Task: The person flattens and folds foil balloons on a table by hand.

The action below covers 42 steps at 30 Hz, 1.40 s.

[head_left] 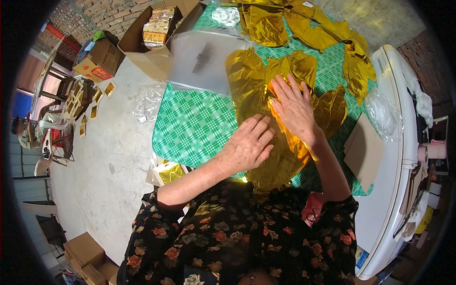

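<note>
A large gold foil balloon [254, 109], uninflated and wrinkled, lies spread on the table in front of me. My right hand [295, 110] rests flat on its right part, fingers stretched out and slightly apart. A folded strip of the foil gleams orange along that hand's left edge and under the wrist. To the left, my left hand [249, 142] is over the lower half of the foil, back upward. Its fingers are bent and curled inward; whatever they may pinch is hidden beneath them.
A green plaid cloth [190, 128] covers the table. Clear plastic sleeves [204, 61] lie at its far left, more gold foil [308, 31] along the far edge. Brown card [365, 152] and a white chest freezer [384, 190] are at right. Cardboard boxes [142, 59] stand on the left.
</note>
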Each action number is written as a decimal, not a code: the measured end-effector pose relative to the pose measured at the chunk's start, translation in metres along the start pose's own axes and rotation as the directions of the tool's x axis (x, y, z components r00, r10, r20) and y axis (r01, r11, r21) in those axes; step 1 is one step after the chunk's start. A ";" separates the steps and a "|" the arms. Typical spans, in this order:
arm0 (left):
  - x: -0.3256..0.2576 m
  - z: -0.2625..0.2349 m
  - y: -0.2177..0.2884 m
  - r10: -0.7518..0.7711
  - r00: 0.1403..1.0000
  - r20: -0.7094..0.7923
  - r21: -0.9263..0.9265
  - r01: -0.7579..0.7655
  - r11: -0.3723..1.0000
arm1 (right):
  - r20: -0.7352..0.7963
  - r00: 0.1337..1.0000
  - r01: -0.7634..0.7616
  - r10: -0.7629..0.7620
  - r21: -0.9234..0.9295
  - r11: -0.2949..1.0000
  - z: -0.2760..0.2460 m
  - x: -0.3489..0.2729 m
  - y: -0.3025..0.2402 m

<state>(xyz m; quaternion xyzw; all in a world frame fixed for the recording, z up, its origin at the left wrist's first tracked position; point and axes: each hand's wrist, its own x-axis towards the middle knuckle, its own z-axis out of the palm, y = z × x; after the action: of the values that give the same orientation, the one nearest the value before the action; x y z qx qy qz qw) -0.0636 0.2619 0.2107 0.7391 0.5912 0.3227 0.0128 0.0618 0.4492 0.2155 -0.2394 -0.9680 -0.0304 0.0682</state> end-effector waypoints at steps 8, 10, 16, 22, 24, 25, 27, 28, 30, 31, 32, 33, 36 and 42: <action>0.001 -0.004 0.002 0.003 1.000 -0.024 0.009 -0.002 1.000 | 0.018 1.000 0.003 -0.003 0.033 0.999 -0.003 0.002 0.002; 0.002 -0.005 0.002 0.014 0.999 -0.046 0.020 -0.014 1.000 | 0.024 1.000 0.001 -0.002 0.046 0.999 -0.003 0.003 0.004; 0.000 -0.002 0.000 0.002 0.999 -0.040 0.029 0.000 1.000 | -0.037 0.999 0.006 -0.003 0.069 0.998 -0.003 0.003 0.005; 0.000 0.000 -0.001 -0.022 1.000 -0.022 0.017 0.023 1.000 | 0.002 0.999 0.040 -0.040 -0.006 0.999 -0.005 0.004 -0.002; 0.000 0.000 -0.001 -0.020 1.000 -0.020 0.025 0.020 0.999 | 0.004 0.999 0.042 -0.042 0.026 0.999 -0.006 0.005 -0.003; 0.000 -0.001 0.000 -0.020 1.000 -0.020 0.025 0.021 0.999 | 0.005 0.999 0.042 -0.043 0.026 0.999 -0.007 0.005 -0.003; 0.000 -0.002 0.001 -0.026 1.000 -0.017 0.032 0.027 0.999 | 0.013 0.999 0.039 -0.040 0.029 0.999 -0.009 0.005 -0.004; 0.000 -0.002 0.001 -0.026 0.999 -0.018 0.032 0.027 0.999 | 0.012 0.999 0.040 -0.040 0.028 0.999 -0.009 0.005 -0.004; 0.000 -0.001 0.000 -0.023 1.000 -0.021 0.023 0.023 0.999 | 0.020 0.999 0.046 -0.047 0.017 0.999 -0.007 0.005 -0.003; 0.000 -0.002 0.000 -0.021 1.000 -0.022 0.022 0.022 1.000 | 0.020 0.999 0.045 -0.045 0.016 0.999 -0.005 0.005 -0.001; 0.001 -0.002 0.000 -0.020 1.000 -0.019 0.015 0.020 1.000 | -0.010 0.999 0.054 -0.054 0.030 0.998 -0.001 0.004 0.002; 0.001 -0.002 0.000 -0.019 1.000 -0.017 0.008 0.019 1.000 | -0.040 0.997 0.063 -0.062 0.043 0.997 0.001 0.003 0.003; 0.001 -0.003 0.001 -0.022 1.000 -0.009 0.015 0.022 1.000 | -0.035 0.997 0.076 -0.074 0.069 0.995 -0.002 0.004 0.002; 0.001 -0.002 0.001 -0.026 1.000 0.008 0.038 0.026 0.999 | 0.007 0.999 0.040 -0.041 0.100 0.994 -0.002 0.006 0.004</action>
<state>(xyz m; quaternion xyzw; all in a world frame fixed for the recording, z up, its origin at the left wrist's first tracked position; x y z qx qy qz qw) -0.0640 0.2616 0.2129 0.7328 0.6066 0.3083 0.0053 0.0590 0.4554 0.2179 -0.2163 -0.9733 0.0179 0.0751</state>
